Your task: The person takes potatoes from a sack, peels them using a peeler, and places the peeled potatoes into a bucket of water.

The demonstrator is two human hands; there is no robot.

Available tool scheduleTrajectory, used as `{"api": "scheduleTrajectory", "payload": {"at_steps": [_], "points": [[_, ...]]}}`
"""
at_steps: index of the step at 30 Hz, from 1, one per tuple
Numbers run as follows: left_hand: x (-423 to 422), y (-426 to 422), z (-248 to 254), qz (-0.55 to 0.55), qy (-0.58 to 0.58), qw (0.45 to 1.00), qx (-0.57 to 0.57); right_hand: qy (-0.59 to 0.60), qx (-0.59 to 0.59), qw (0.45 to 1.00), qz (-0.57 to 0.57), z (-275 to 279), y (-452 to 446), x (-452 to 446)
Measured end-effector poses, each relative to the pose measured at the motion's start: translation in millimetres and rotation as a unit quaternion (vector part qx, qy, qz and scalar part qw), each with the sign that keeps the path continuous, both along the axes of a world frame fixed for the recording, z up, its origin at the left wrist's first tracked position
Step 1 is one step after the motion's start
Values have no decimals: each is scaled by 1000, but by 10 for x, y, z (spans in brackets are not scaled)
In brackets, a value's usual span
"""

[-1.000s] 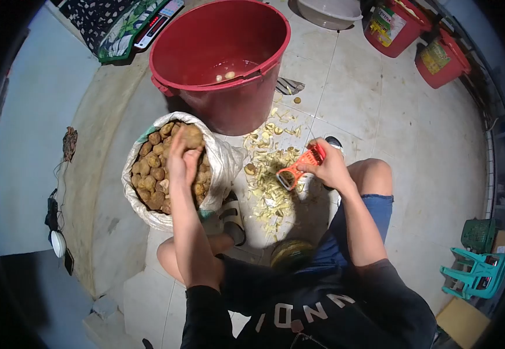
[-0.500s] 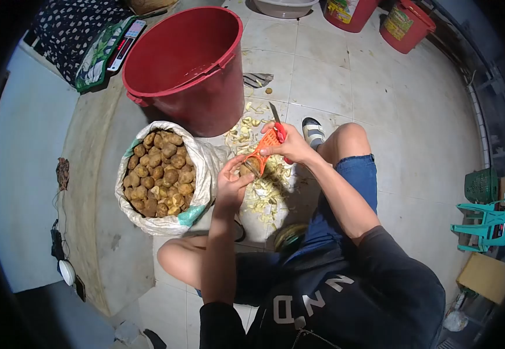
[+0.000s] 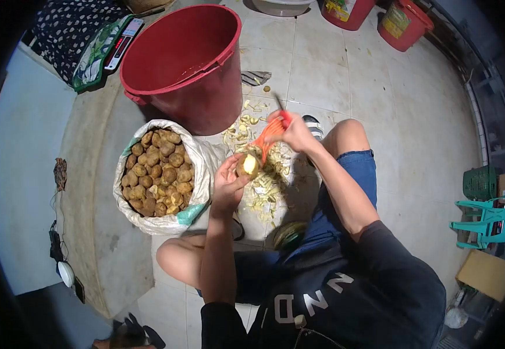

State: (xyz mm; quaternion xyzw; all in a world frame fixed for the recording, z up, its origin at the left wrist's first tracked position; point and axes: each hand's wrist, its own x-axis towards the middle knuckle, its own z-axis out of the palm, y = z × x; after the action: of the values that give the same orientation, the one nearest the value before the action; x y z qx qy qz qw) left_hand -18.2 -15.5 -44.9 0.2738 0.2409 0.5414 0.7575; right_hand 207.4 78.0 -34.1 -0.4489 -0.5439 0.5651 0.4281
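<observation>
A partly peeled potato (image 3: 246,167) rests in the fingers of my left hand (image 3: 228,180), with a bare yellow patch facing up. My right hand (image 3: 296,135) is closed around an orange peeler (image 3: 269,138), whose head is just beyond the potato. A knife (image 3: 280,103) with a red handle is also in my right hand, its dark blade pointing away from me. Pale peelings (image 3: 267,195) lie scattered on the floor below both hands. To the left stands an open white sack (image 3: 205,168) full of unpeeled potatoes (image 3: 156,171).
A large red tub (image 3: 206,104) stands beyond the sack. A digital scale (image 3: 123,45) is at the far left. Smaller red buckets (image 3: 405,26) and a pale basin (image 3: 281,7) are at the back. A teal stool (image 3: 488,221) and a green basket (image 3: 480,183) are at the right.
My right hand has drawn the peeler off the potato, away to the upper right. The potato now shows a fresh bare patch. My left hand stays nearly in place.
</observation>
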Motion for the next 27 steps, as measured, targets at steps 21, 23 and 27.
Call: {"api": "scheduleTrajectory", "payload": {"at_steps": [21, 23, 27], "points": [[34, -59, 102, 35, 23, 999, 34, -49, 33, 997, 46, 224, -66, -81], [-8, -38, 61, 20, -26, 999, 26, -22, -1, 1000, 18, 226, -48, -12], [27, -28, 41, 24, -19, 999, 39, -10, 35, 997, 62, 414, -179, -109]]}}
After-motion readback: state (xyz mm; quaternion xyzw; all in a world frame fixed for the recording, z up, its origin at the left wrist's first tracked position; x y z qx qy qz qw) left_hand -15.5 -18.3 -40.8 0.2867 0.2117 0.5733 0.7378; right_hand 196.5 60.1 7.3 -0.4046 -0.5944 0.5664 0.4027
